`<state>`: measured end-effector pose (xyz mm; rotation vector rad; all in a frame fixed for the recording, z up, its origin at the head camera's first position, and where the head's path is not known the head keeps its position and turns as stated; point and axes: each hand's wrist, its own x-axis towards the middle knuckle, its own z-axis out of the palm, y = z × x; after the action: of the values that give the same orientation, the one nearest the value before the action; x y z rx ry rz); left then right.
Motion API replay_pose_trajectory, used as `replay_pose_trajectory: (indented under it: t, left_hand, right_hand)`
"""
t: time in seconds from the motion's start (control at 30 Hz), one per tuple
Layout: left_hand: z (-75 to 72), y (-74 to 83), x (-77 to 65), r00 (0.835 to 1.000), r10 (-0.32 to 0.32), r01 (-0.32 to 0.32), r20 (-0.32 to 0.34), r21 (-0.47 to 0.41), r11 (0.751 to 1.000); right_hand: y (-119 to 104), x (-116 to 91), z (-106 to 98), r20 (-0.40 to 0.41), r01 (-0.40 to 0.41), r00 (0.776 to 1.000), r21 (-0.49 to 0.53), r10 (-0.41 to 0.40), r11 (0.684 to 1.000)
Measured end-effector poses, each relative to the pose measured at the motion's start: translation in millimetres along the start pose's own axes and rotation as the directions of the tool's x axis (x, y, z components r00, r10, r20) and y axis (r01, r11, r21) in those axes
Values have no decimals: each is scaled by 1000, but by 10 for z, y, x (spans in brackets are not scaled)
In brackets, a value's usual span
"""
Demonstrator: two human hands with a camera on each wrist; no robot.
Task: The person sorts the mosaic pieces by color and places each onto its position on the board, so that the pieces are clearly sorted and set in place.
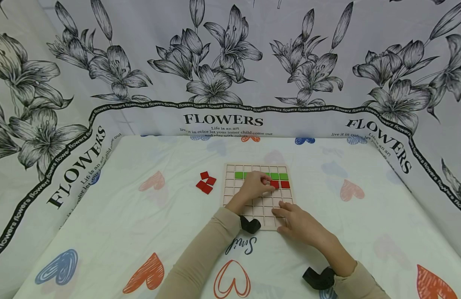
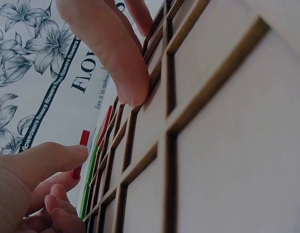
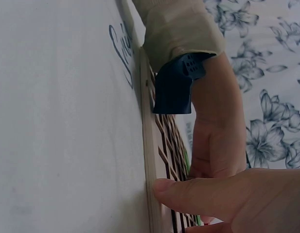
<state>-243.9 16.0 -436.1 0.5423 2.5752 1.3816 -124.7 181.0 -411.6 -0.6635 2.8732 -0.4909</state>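
A pale wooden grid board (image 1: 257,211) lies on the cloth. My left hand (image 1: 253,186) is over its upper part, pinching a thin red square tile (image 2: 84,139) between thumb and finger, the tile standing on edge in the left wrist view. Beside those fingers, two red tiles (image 1: 285,184) sit in cells at the right. Above them runs a row of green tiles (image 1: 284,176), partly hidden by the left hand. My right hand (image 1: 299,222) rests at the board's lower right, fingers extended onto the grid, its thumb (image 3: 176,189) against the near edge.
Several loose red tiles (image 1: 206,189) lie on the cloth left of the board. The white tablecloth (image 1: 114,216) has printed hearts. A flower-printed curtain (image 1: 268,74) stands behind and along both sides. Black wrist mounts (image 1: 318,279) stick out by the sleeves.
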Motion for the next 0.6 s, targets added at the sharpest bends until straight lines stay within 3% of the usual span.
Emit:
replay_pose_trajectory:
  t: [0.17, 0.33, 0.6]
  left_hand:
    - [49, -86, 53, 998, 54, -53, -16, 26, 998]
    - [46, 22, 10, 1000, 4, -4, -28, 18, 1000]
    - [74, 83, 28, 998, -33, 37, -46, 89, 995]
  right_hand:
    - [1, -6, -2, 1, 6, 1000, 2, -6, 1000]
    - [-3, -8, -8, 2, 7, 1000, 3, -7, 1000]
    - [1, -1, -6, -3, 16, 1000, -5, -16, 1000]
